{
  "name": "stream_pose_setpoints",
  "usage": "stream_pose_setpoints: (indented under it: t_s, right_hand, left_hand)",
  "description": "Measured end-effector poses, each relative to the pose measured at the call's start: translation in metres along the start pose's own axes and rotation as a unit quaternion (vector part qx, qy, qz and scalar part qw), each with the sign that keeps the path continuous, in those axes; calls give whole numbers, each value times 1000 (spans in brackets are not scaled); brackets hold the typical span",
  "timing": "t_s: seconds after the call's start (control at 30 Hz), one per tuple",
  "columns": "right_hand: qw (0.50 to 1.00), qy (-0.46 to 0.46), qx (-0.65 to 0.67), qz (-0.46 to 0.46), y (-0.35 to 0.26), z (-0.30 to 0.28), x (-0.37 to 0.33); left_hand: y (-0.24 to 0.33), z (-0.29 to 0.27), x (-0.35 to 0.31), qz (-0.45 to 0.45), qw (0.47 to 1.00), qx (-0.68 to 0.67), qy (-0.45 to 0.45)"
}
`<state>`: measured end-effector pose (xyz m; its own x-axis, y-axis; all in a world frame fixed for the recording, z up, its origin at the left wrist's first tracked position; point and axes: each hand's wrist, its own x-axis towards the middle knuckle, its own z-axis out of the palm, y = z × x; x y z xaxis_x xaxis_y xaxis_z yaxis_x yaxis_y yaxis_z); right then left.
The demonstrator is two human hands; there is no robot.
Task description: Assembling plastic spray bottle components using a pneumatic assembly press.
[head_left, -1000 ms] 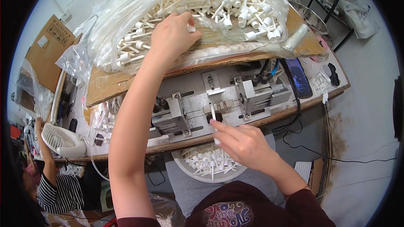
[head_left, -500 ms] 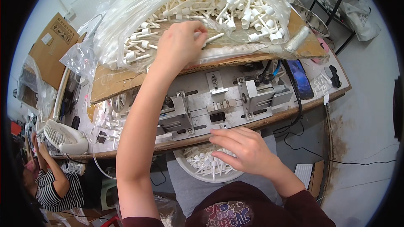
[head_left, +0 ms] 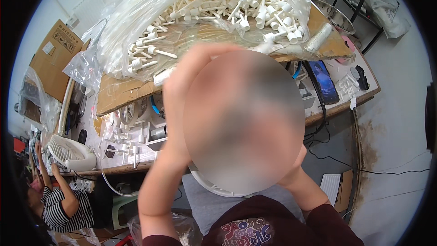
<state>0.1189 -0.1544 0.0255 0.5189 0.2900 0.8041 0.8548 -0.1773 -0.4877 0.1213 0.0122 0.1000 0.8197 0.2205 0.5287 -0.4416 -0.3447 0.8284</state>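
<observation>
A round blurred patch covers the middle of the view and hides most of both hands. My left hand (head_left: 175,93) is raised at the patch's left side, in front of the bench edge; its fingers are mostly hidden. Of my right hand (head_left: 297,167), only the edge near the wrist shows at the patch's lower right. What either hand holds, if anything, is out of sight. Beyond them, many small white plastic scoops (head_left: 161,53), each a cup with a thin handle, lie heaped on clear plastic sheeting. A pale bowl (head_left: 214,190) on my lap shows only its rim.
The heap rests on a cardboard sheet (head_left: 116,93) above the bench. Metal fixture parts (head_left: 157,139) show beside the blur. Loose white pieces and a white fan (head_left: 73,152) are at left, a phone (head_left: 324,82) at right. A co-worker in a striped top (head_left: 68,207) sits far left.
My left hand has drawn back from the scoop heap toward me. My right hand has risen from above the bowl. The blurred patch now hides the fixture's middle and most of the bowl.
</observation>
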Motion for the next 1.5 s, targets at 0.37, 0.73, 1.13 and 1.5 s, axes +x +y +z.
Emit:
stream_pose_setpoints:
  t_s: [0.37, 0.73, 1.13, 1.5]
  right_hand:
    - [997, -27, 33, -71, 0, 6, -15]
    - [982, -189, -2, -13, 22, -4, -20]
    - [930, -306, -180, -94, 21, 14, -3]
    - [924, -322, -187, -85, 21, 14, -3]
  left_hand:
    - [-21, 20, -109, -4, 995, -76, 71]
    - [-24, -6, -124, 106, 975, 160, 113]
    - [-25, -21, -138, 84, 971, 215, 63]
    - [-33, -14, -140, 56, 972, 216, 76]
